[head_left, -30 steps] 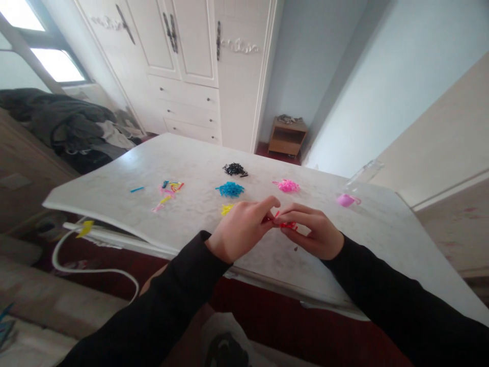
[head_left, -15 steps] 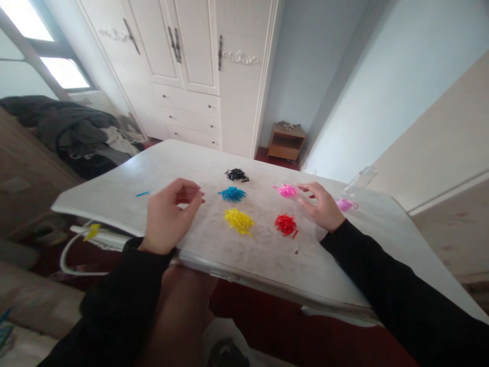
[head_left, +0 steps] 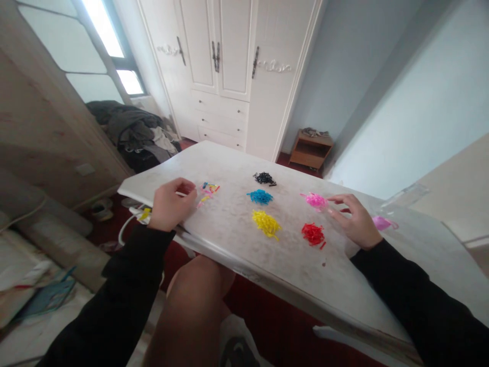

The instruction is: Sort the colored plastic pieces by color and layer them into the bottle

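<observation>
My left hand (head_left: 174,203) is over the table's left part, fingers curled towards the thumb; whatever they may hold is hidden. Just right of its fingertips lies a small scatter of mixed pink, yellow, red and blue strips (head_left: 208,192). My right hand (head_left: 353,219) is beside the pink pile (head_left: 316,202), thumb and fingers apart, with nothing visible between them. Separate piles of similar small pieces lie between the hands: black (head_left: 264,178), blue (head_left: 260,197), yellow (head_left: 266,224) and red (head_left: 313,234).
The white table (head_left: 229,244) has its near edge above my knee (head_left: 198,295). Right of my right hand lie a pink bag (head_left: 383,223) and a clear plastic item (head_left: 405,196). Behind the table stand a white wardrobe (head_left: 225,97) and a small wooden cabinet (head_left: 311,149).
The view has swung left, so the table and piles appear further right. My left hand has shifted left relative to the piles, uncovering the mixed strips. My right hand stays by the pink pile.
</observation>
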`<state>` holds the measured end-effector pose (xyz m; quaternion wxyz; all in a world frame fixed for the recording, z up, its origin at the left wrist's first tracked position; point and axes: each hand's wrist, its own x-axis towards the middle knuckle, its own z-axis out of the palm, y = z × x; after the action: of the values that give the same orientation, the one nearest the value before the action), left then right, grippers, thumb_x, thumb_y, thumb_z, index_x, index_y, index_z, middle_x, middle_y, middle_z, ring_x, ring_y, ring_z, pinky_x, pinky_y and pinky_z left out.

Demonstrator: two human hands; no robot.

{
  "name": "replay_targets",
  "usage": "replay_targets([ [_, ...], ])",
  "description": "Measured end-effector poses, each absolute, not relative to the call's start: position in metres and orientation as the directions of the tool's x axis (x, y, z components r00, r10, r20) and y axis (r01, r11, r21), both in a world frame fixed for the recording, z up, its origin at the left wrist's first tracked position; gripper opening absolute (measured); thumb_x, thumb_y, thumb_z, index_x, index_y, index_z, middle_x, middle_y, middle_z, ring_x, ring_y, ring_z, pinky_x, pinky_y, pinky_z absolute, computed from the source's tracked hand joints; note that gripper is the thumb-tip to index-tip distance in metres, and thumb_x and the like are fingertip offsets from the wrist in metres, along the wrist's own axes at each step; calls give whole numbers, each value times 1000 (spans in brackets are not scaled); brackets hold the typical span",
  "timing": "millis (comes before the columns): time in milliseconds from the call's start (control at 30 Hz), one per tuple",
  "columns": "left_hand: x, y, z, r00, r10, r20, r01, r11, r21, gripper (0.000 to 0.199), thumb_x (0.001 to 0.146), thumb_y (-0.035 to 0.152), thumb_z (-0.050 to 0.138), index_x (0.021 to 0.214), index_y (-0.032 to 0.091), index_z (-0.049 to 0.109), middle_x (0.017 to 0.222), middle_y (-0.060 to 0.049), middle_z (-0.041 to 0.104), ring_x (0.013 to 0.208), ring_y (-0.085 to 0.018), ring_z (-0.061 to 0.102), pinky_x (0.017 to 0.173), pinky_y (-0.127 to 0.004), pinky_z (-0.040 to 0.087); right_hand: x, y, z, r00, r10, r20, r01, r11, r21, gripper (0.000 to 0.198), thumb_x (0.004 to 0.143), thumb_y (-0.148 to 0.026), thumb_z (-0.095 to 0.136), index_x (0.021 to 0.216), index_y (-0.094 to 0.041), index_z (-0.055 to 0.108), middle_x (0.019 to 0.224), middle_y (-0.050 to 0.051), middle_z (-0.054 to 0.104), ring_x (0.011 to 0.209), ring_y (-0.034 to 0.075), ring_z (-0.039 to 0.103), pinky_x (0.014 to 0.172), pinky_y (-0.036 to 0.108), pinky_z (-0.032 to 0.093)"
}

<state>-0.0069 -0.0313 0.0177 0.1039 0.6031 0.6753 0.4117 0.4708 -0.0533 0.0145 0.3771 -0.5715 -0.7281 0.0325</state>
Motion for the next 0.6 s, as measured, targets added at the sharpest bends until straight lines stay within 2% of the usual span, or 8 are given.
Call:
replay_targets([
  [200, -14, -39, 20, -97, 955, 279, 829, -77, 553, 34, 69, 46, 71, 91, 21, 78, 78, -4, 74, 66, -20, 65, 64, -28, 50, 471, -55, 15, -56, 865, 499, 793, 342, -504, 24, 84, -41, 67, 100, -24, 72, 111, 11, 67, 99, 31, 66, 76, 46, 58],
  [300, -23, -41, 18, -32, 973, 228, 840, -98, 534, 40, 70, 53, 73, 92, 20, 80, 73, -4, 72, 63, -19, 63, 61, -28, 47, 472, -55, 15, -81, 859, 506, 788, 366, -495, 20, 85, -40, 67, 100, -27, 72, 111, 11, 68, 99, 32, 67, 75, 47, 59],
  [467, -26, -43, 19, 39, 981, 191, 836, -137, 531, 25, 76, 45, 68, 78, 23, 80, 64, -2, 68, 58, -19, 59, 57, -29, 44, 473, -54, 12, -127, 836, 534, 783, 416, -463, 15, 88, -39, 67, 99, -30, 72, 110, 10, 69, 101, 33, 68, 73, 47, 60],
  [600, -19, -45, 21, 30, 976, 216, 844, -141, 517, 18, 77, 37, 62, 72, 22, 73, 65, -3, 68, 59, -19, 60, 59, -29, 45, 470, -55, 14, -123, 834, 538, 782, 416, -465, 15, 87, -40, 67, 96, -29, 73, 109, 9, 70, 103, 32, 69, 73, 45, 60],
])
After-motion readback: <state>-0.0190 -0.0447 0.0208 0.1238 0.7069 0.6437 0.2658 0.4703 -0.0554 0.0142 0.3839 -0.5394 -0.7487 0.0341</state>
